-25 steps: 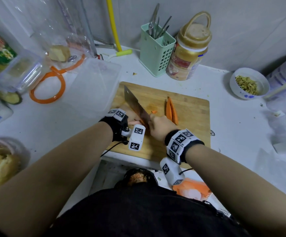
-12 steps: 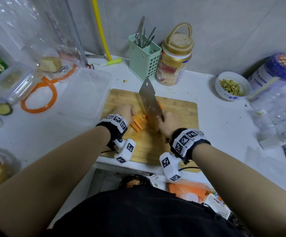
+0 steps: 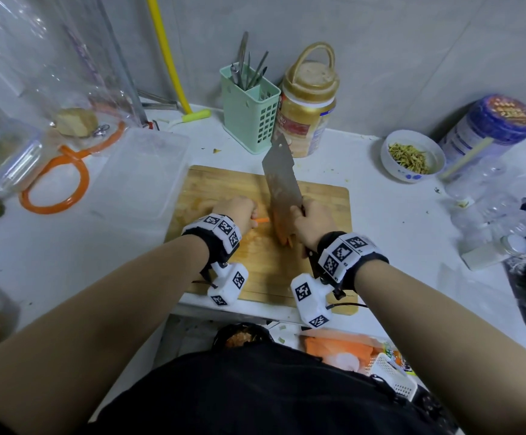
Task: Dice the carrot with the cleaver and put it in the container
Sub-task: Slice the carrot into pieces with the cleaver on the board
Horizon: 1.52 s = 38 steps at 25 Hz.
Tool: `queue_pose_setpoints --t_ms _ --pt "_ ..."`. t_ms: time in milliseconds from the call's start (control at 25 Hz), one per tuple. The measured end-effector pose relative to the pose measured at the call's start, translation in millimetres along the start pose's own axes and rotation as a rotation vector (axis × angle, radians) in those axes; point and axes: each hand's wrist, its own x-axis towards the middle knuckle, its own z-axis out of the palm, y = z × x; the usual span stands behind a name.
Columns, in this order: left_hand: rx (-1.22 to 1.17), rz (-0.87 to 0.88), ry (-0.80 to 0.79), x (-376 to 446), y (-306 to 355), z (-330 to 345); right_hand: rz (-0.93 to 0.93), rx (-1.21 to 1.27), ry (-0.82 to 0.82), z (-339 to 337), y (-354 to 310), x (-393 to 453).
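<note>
On the wooden cutting board (image 3: 324, 199), my right hand (image 3: 313, 222) grips the handle of the cleaver (image 3: 282, 177), whose blade stands nearly upright with its tip pointing away from me. Carrot strips (image 3: 282, 238) lie under the blade's near end. My left hand (image 3: 235, 211) rests on the board to the blade's left, its fingers curled over a thin carrot strip (image 3: 261, 220) that sticks out toward the blade. A clear plastic container (image 3: 142, 174) sits just left of the board.
Behind the board stand a green utensil holder (image 3: 249, 114) and a gold-lidded jar (image 3: 307, 102). A white bowl of shreds (image 3: 412, 155) and a blue-lidded jar (image 3: 494, 127) sit at right. An orange ring (image 3: 54, 189) and clear tubs lie left.
The cleaver has risen from lying low and tilted left to standing nearly upright mid-board. My left hand has moved left of the blade, holding a carrot strip. The view has shifted.
</note>
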Motion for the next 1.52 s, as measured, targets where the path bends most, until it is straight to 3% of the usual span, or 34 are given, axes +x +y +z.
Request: queue_pose_setpoints --t_ms 120,280,600,880,1120,1240,1360,1520 --pt "-0.194 -0.074 0.023 6.2 11.8 0.8 0.032 0.033 0.010 -6.6 5.9 1.0" --pt "-0.361 -0.203 -0.059 17.0 25.0 10.0 0.053 0.074 0.010 -14.8 14.5 -3.9" --pt "-0.384 -0.295 0.014 16.1 24.3 12.2 -0.051 -0.038 -0.017 -17.1 20.8 2.0" --pt "-0.277 -0.314 0.212 -6.9 -5.3 -3.7 -0.162 -0.101 -0.072 -15.1 13.9 11.2" --pt "0.023 -0.184 0.034 -27.6 -28.8 6.9 -0.229 -0.137 -0.125 -11.8 16.7 12.8" --pt "0.215 -0.158 0.063 -35.6 -26.5 10.0 -0.244 -0.136 -0.177 -10.7 16.0 8.3" --pt "0.142 -0.258 0.055 -41.7 -27.9 14.3 -0.178 -0.024 -0.281 -11.4 14.4 2.1" --pt "0.130 -0.353 0.017 -44.1 -31.1 13.8 -0.142 -0.006 -0.251 -2.1 12.3 4.0"
